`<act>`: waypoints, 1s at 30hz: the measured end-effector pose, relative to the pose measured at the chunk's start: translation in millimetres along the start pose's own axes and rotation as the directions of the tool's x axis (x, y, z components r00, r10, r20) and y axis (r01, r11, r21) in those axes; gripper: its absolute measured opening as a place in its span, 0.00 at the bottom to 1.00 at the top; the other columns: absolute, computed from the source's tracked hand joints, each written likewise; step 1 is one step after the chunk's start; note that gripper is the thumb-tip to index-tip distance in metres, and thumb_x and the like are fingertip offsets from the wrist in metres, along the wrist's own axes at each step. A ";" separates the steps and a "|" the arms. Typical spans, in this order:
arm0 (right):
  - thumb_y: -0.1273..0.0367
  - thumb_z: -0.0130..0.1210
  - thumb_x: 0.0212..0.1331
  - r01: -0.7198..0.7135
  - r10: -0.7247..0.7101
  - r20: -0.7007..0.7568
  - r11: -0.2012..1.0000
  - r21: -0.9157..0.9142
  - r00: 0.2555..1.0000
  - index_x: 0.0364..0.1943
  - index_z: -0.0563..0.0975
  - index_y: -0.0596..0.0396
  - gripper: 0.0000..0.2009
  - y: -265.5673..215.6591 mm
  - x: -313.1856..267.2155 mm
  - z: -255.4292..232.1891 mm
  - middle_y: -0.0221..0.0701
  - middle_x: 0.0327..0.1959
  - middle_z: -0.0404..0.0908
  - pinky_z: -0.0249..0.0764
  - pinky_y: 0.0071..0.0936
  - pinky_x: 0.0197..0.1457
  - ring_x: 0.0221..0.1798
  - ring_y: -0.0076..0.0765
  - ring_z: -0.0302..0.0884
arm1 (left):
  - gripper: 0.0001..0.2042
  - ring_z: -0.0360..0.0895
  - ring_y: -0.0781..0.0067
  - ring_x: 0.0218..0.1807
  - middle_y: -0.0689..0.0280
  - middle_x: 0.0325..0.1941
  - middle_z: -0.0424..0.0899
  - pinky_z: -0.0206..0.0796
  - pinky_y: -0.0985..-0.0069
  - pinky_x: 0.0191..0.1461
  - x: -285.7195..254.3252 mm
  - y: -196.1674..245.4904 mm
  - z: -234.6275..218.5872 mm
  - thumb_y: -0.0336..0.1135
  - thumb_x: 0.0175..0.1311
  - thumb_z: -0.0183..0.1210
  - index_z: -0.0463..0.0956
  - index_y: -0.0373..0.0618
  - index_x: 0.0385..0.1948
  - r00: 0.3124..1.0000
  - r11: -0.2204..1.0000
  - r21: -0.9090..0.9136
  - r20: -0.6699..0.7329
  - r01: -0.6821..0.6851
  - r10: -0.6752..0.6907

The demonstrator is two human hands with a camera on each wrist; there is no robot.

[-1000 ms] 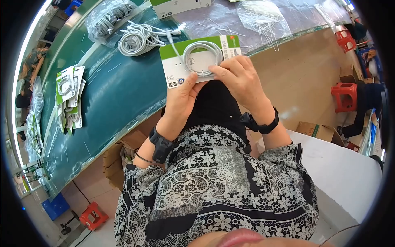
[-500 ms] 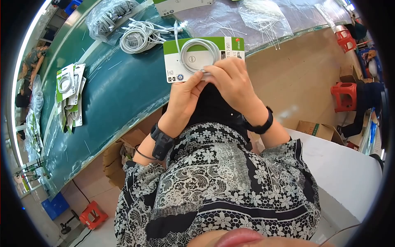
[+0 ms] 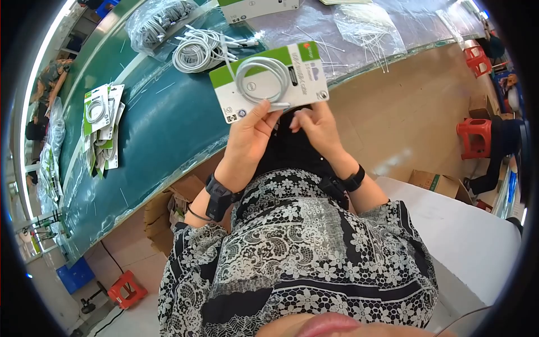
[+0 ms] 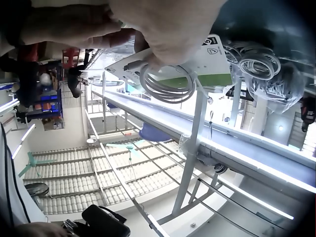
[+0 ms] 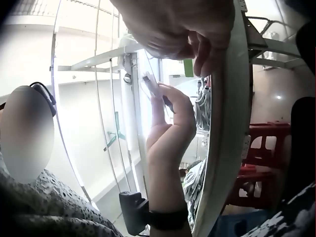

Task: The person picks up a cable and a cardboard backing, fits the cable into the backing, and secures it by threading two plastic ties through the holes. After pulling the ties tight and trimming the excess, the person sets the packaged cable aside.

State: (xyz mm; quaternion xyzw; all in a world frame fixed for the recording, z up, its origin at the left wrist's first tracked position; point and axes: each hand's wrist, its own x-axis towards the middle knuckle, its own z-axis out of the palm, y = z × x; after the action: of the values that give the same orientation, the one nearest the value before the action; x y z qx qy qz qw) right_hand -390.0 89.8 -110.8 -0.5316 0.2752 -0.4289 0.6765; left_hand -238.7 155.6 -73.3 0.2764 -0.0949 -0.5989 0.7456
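My left hand (image 3: pixel 248 140) pinches the lower edge of a green-and-white retail card (image 3: pixel 306 84), thumb in front and fingers behind. A coiled white cable (image 3: pixel 238 84) lies on the card's face, one plug end near my thumb along the lower edge. In the left wrist view the cable loop (image 4: pixel 168 91) hangs beside my fingers. Just below the card's lower right corner is my right hand (image 3: pixel 321 132), its fingers loosely bent with nothing seen in them. In the right wrist view this hand (image 5: pixel 182 29) is above the left hand (image 5: pixel 170 128).
Left on the green table (image 3: pixel 163 123) lies a pile of carded cables (image 3: pixel 104 132). Farther back are a bundle of loose cables (image 3: pixel 196 50), a bag of cables (image 3: pixel 160 25), a box (image 3: pixel 261 8) and thin white ties (image 3: pixel 373 50). A red stool (image 3: pixel 474 137) stands at right.
My right hand has left the cable coil and dropped below the card's lower right corner. The card has tilted and shifted slightly left, still held in my left hand.
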 end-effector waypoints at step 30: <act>0.66 0.43 0.70 -0.224 0.183 0.131 0.852 0.474 0.974 0.48 0.70 0.59 0.12 -30.9 29.5 -28.2 0.28 0.28 0.75 0.70 0.23 0.26 0.22 0.21 0.67 | 0.24 0.78 0.76 0.42 0.64 0.49 0.79 0.70 0.80 0.48 -3.8 64.3 6.7 0.36 0.71 0.49 0.59 0.38 0.66 0.977 0.913 0.407 0.183 0.024 -0.107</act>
State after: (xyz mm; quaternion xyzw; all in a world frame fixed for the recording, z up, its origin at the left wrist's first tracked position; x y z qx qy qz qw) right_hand -408.1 48.3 -86.8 -0.3296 0.1858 -0.3881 0.8404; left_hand -188.8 165.5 -33.1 0.3648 -0.2814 -0.6162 0.6388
